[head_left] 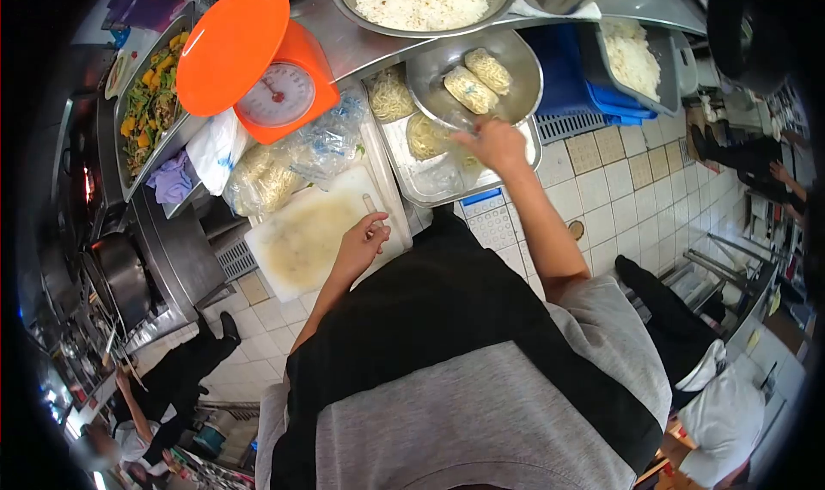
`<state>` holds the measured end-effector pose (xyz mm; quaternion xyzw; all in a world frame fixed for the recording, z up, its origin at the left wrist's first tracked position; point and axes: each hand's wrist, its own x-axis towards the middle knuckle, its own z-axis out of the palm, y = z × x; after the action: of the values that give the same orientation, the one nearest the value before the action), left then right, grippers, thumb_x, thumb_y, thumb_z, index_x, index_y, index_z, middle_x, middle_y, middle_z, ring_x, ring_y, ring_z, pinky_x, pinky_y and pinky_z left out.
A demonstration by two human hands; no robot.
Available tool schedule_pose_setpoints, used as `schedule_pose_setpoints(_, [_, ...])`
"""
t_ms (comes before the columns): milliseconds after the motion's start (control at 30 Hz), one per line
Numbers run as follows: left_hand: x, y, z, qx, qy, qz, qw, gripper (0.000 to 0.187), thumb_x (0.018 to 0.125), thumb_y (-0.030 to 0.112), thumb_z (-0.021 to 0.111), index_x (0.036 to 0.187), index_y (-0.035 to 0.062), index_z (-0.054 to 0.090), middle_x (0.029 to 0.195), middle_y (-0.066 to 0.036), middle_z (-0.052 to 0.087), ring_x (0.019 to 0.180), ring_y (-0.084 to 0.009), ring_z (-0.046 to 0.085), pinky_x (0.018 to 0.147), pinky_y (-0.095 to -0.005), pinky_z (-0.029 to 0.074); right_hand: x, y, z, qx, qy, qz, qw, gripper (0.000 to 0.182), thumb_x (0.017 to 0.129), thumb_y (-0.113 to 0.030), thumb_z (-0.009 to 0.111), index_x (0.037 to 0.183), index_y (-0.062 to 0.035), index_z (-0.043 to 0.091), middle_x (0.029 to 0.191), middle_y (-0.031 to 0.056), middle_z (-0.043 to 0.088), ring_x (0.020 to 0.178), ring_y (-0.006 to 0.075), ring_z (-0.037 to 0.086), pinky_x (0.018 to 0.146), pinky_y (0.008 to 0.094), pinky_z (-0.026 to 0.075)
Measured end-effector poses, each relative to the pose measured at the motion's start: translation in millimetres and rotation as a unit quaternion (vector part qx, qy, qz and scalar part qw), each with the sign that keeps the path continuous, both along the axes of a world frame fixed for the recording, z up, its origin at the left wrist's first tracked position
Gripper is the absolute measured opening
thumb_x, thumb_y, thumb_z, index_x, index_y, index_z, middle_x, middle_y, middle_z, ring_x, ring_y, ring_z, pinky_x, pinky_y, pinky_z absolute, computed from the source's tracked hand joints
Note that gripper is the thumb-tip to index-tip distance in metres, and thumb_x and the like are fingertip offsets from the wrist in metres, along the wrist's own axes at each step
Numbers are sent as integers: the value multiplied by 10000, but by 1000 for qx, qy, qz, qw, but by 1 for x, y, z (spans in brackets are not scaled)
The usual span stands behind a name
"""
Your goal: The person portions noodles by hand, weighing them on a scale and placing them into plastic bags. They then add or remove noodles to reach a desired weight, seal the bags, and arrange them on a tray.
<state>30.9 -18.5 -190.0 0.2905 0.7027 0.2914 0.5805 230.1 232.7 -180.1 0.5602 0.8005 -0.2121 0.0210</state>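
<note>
My right hand point(498, 145) is at the near rim of a steel bowl point(524, 82), its fingers closed and partly blurred; what they hold, if anything, is too small to name. Two bagged noodle portions point(470, 90) lie in that bowl. Below it, a metal tray point(481, 181) holds another noodle bag point(425, 136) and clear plastic. My left hand point(363, 243) hovers over the right edge of a wet cutting board point(292, 258), fingers curled, with nothing clearly visible in them. Bags of noodles point(265, 179) lie beyond the board.
An orange scale point(301, 69) stands at the upper left beside a vegetable tray point(150, 103). A colander of rice point(421, 0) and a rice tub point(633, 60) are at the top. Other people point(722, 413) stand at the lower right, lower left and far right.
</note>
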Motion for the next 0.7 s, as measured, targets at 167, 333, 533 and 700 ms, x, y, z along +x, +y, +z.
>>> schedule_pose_setpoints(167, [-8,-5,19,73,59,-87,992,314,884,200,604,1160,53,574,742,-42,584,585,-112,550,577,-259,465,17,-27,-55,-102,275,-114,949,238,870,-286,572,865,-56,632,897,147,676,650,277,653,620,376,530])
schedule_pose_setpoints(333, [-26,-30,17,94,43,-120,987,295,883,193,601,1147,64,580,730,-36,574,587,-112,552,585,-260,466,31,-29,-16,-251,496,-200,807,141,953,-173,436,926,-60,515,854,70,658,567,139,607,543,257,511])
schedule_pose_setpoints(533, [-39,-55,16,108,45,-162,980,295,880,212,606,1137,70,586,742,-38,595,607,-115,564,590,-267,468,17,-46,31,-103,423,-264,861,327,913,-305,522,1022,3,515,862,110,629,599,159,631,548,267,512])
schedule_pose_setpoints(700, [-54,-77,15,141,88,-171,971,313,870,235,617,1142,82,584,747,-54,604,620,-137,571,606,-287,472,13,-85,-17,101,197,-189,957,650,700,-537,706,1083,-28,577,1084,218,591,972,364,593,826,441,479])
